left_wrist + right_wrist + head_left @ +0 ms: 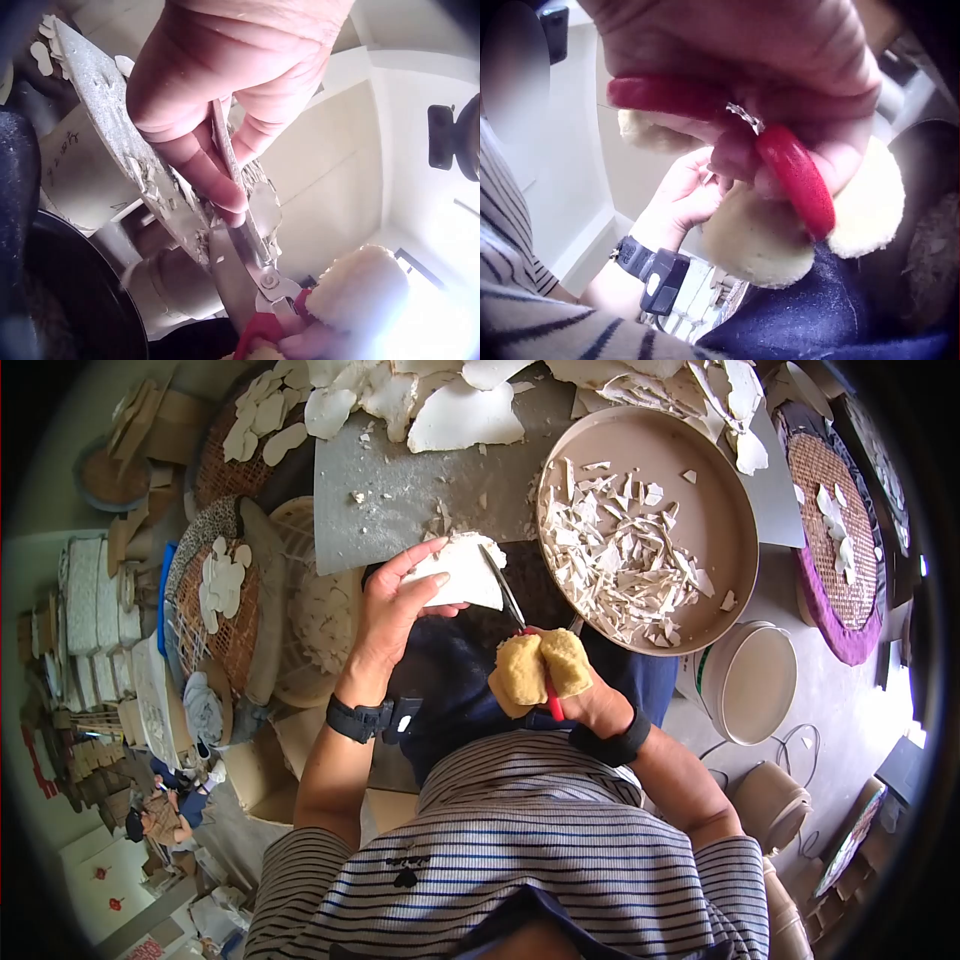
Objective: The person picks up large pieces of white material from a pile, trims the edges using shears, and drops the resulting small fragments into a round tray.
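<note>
One white piece (462, 578), upper centre in my head view: left hand (393, 603) pinches it, right hand (600, 706) holds scissors (510, 598) at its edge; trimming, I judge. Left wrist view, lower centre: scissors probably need a steady squeeze next. Right wrist view: fingers grip red handles (799, 176).

The head view looks down from above, farthest off. The left wrist's looks closely onto red-handled metal scissors (268, 283) toward six o'clock; the right wrist's, also close, faces a black wristband (667, 281) at seven. All share the scissors.
</note>
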`<action>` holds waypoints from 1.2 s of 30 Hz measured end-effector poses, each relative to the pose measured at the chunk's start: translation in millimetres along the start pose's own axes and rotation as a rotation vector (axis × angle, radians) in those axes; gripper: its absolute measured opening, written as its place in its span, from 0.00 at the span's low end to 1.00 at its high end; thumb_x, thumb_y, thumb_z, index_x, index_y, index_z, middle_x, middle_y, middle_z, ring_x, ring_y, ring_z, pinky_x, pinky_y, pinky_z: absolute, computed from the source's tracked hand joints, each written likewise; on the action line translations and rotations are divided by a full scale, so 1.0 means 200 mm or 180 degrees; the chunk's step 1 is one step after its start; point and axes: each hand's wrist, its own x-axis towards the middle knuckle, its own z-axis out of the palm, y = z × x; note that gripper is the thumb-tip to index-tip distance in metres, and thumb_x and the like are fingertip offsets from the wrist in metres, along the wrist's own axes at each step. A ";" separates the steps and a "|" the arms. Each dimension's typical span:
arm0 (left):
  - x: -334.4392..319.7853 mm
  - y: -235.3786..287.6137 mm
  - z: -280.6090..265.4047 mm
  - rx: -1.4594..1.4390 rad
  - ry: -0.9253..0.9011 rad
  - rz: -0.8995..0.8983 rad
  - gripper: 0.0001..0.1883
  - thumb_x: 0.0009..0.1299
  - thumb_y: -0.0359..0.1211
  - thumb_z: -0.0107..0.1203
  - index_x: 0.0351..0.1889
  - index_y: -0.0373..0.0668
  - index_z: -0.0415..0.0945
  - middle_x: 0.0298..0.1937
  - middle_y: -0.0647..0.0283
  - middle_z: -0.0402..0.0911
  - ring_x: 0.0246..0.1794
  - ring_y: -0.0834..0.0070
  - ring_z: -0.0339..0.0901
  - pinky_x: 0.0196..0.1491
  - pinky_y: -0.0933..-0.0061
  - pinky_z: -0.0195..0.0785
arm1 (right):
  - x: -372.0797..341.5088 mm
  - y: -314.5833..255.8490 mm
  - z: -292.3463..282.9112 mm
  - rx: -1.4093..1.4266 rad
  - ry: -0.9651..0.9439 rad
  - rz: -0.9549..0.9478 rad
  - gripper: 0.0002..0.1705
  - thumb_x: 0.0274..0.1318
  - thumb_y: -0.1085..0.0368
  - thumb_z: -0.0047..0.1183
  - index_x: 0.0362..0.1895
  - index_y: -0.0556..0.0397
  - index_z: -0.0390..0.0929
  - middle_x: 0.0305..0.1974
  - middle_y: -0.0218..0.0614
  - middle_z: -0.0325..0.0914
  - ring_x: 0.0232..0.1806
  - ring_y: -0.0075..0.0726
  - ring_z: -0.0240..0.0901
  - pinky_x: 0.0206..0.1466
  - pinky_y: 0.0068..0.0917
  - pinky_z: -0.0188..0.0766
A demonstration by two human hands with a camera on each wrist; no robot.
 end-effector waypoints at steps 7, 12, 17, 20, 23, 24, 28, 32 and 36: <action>0.01 0.00 0.01 0.0105 -0.0351 -0.0182 0.24 0.64 0.26 0.52 0.60 0.35 0.65 0.43 0.55 0.79 0.33 0.70 0.81 0.33 0.77 0.76 | 0.03 0.00 -0.06 -0.0632 -0.0388 0.0181 0.28 0.53 0.64 0.57 0.58 0.52 0.63 0.54 0.36 0.70 0.56 0.35 0.67 0.65 0.30 0.56; 0.01 0.02 0.01 0.0001 -0.0348 -0.0294 0.23 0.64 0.26 0.52 0.59 0.36 0.66 0.44 0.56 0.79 0.32 0.70 0.80 0.32 0.77 0.75 | 0.00 -0.01 -0.02 0.1107 0.0065 0.0348 0.28 0.53 0.66 0.57 0.58 0.53 0.62 0.53 0.36 0.71 0.55 0.32 0.68 0.63 0.29 0.59; 0.01 0.03 0.01 0.0001 -0.0363 -0.0270 0.22 0.63 0.27 0.53 0.56 0.33 0.67 0.41 0.55 0.78 0.30 0.69 0.81 0.32 0.78 0.76 | 0.00 -0.12 -0.04 0.0399 0.0068 0.0382 0.27 0.53 0.66 0.58 0.56 0.54 0.63 0.52 0.36 0.72 0.55 0.30 0.68 0.61 0.29 0.61; 0.01 0.06 0.01 0.0146 -0.0497 -0.0364 0.21 0.62 0.28 0.55 0.54 0.36 0.67 0.40 0.56 0.78 0.30 0.70 0.81 0.31 0.78 0.76 | 0.02 -0.01 -0.01 0.0426 0.0118 0.0187 0.23 0.51 0.68 0.57 0.51 0.54 0.64 0.45 0.36 0.73 0.49 0.32 0.70 0.55 0.29 0.64; 0.00 0.09 0.00 0.0310 -0.0707 -0.0423 0.23 0.61 0.28 0.56 0.55 0.39 0.65 0.39 0.58 0.78 0.35 0.73 0.79 0.32 0.79 0.75 | 0.07 -0.03 0.01 0.0774 0.0300 0.0066 0.16 0.48 0.72 0.56 0.40 0.54 0.65 0.33 0.36 0.73 0.37 0.36 0.73 0.43 0.28 0.70; 0.01 0.07 0.00 0.0330 -0.0688 -0.0353 0.24 0.61 0.28 0.57 0.56 0.40 0.64 0.39 0.58 0.78 0.37 0.75 0.79 0.33 0.79 0.75 | 0.06 -0.09 -0.02 0.0158 0.0314 -0.0167 0.16 0.47 0.72 0.56 0.40 0.54 0.65 0.33 0.36 0.73 0.37 0.36 0.72 0.42 0.29 0.69; 0.00 -0.04 0.03 -0.0295 0.0403 0.0266 0.28 0.61 0.26 0.57 0.60 0.40 0.61 0.42 0.57 0.78 0.44 0.77 0.76 0.39 0.78 0.73 | 0.03 -0.17 -0.04 0.0356 0.0145 0.0376 0.25 0.52 0.72 0.54 0.56 0.56 0.63 0.46 0.41 0.73 0.53 0.32 0.68 0.58 0.25 0.63; 0.02 -0.14 0.10 -0.0480 0.0783 0.0835 0.31 0.64 0.25 0.53 0.65 0.40 0.54 0.48 0.52 0.77 0.43 0.72 0.77 0.40 0.72 0.75 | 0.04 -0.12 -0.04 -0.0362 -0.0335 0.0394 0.30 0.53 0.72 0.54 0.60 0.58 0.58 0.48 0.40 0.71 0.51 0.33 0.70 0.56 0.25 0.65; -0.01 -0.12 0.14 -0.0347 0.0749 0.0674 0.28 0.68 0.27 0.47 0.66 0.39 0.53 0.46 0.53 0.78 0.38 0.70 0.80 0.31 0.71 0.77 | 0.00 0.03 0.07 0.2486 0.0136 0.0371 0.31 0.53 0.72 0.54 0.60 0.57 0.57 0.47 0.38 0.72 0.50 0.32 0.71 0.56 0.26 0.65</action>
